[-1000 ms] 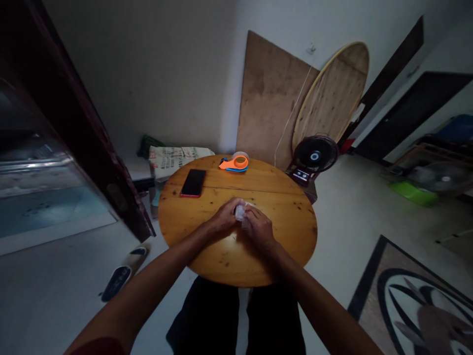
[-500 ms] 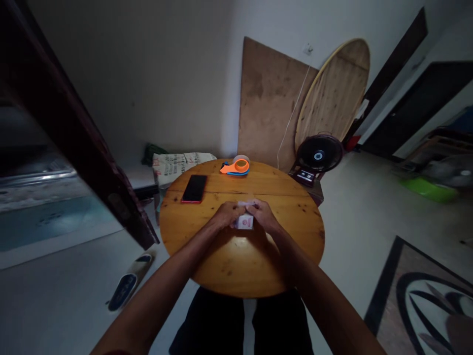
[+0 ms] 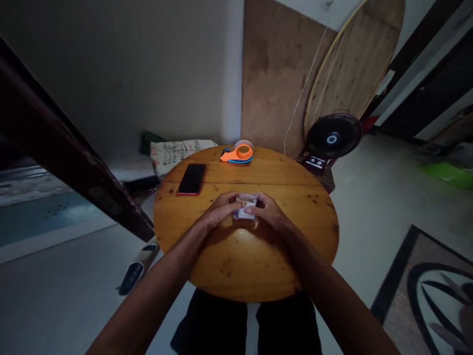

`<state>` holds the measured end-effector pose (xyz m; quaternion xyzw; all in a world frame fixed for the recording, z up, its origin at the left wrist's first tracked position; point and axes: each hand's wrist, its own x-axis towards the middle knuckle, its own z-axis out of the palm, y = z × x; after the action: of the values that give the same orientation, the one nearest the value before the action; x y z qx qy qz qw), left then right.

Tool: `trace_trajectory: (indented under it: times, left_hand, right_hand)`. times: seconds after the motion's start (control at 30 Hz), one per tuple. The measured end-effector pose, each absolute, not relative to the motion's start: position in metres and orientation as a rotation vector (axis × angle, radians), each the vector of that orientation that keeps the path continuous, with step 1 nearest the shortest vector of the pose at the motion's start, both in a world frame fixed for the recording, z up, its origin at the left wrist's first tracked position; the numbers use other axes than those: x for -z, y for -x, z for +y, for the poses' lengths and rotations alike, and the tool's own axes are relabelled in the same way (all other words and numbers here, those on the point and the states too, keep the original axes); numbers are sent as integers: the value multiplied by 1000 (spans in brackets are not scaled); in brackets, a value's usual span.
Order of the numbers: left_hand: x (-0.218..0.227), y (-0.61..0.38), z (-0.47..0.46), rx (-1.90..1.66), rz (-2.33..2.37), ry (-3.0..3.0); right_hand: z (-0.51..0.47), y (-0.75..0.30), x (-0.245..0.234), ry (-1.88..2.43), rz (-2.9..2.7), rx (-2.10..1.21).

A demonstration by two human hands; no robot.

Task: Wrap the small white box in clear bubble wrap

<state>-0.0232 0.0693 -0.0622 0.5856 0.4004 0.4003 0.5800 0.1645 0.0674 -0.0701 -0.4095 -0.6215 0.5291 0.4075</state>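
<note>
A small white box with pinkish-purple print (image 3: 245, 212) is held between both hands over the middle of the round wooden table (image 3: 236, 266). My left hand (image 3: 223, 207) grips its left side, with the thumb across the top. From the right, my right hand (image 3: 270, 209) closes on it, thumb pressed on the upper face. Fingers cover much of the box, so its flaps and far side are partly hidden. Beyond the hands lies an orange and blue tape dispenser (image 3: 240, 152) with a roll of clear tape.
A black phone with a red edge (image 3: 191, 179) lies at the table's left. Behind the table's right edge stands a round black fan (image 3: 331, 139). A printed sack (image 3: 177, 154) sits behind on the left, and a brown board (image 3: 277, 74) leans on the wall.
My view has tilted down and come nearer. Both hands have shifted on the box: the thumbs now lie over its top, and the printed face that showed before is more covered.
</note>
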Motion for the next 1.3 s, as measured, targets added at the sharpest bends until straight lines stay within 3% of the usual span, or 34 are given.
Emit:
trace_trajectory:
  times: [0.6, 0.93, 1.3]
  left_hand:
    - [66, 25, 71, -913, 937, -1241]
    - [70, 22, 72, -949, 836, -1208]
    - [72, 23, 73, -945, 877, -1214]
  right_hand:
    - [61, -160, 77, 1073, -1598, -1181]
    - [57, -155, 84, 1187, -1690, -891]
    - [61, -156, 89, 1151, -1664, -930]
